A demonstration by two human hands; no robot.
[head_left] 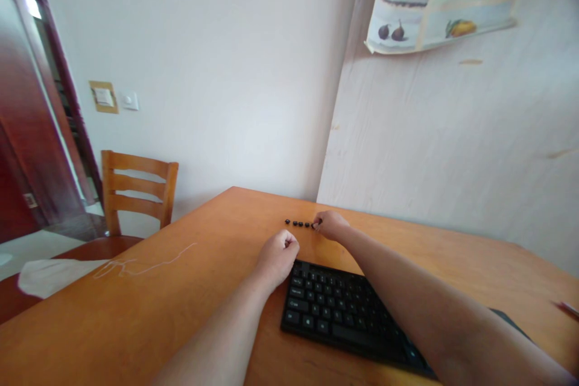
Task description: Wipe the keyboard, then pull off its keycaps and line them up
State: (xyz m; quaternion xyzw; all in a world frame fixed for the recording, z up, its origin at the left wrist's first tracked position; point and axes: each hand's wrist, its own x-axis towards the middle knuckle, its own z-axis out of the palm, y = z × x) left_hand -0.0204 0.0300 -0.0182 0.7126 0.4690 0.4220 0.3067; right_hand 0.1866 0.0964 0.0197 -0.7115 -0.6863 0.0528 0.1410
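A black keyboard (335,304) lies at a slant on the wooden table, its right part hidden under my right forearm. Beyond it, several small black pieces that look like keycaps (301,224) form a short row. At the right end of that row, my right hand (332,225) pinches one of these pieces, fingertips down at the tabletop. My left hand (277,254) is closed beside the keyboard's far left corner, thumb against the curled fingers. Whatever it may hold is hidden.
A wooden chair (140,187) stands past the table's left edge. Thin white string (158,265) and a whitish cloth or bag (58,276) lie at that edge. A pen-like object (567,309) rests far right. The wall (226,72) rises behind the table (217,235).
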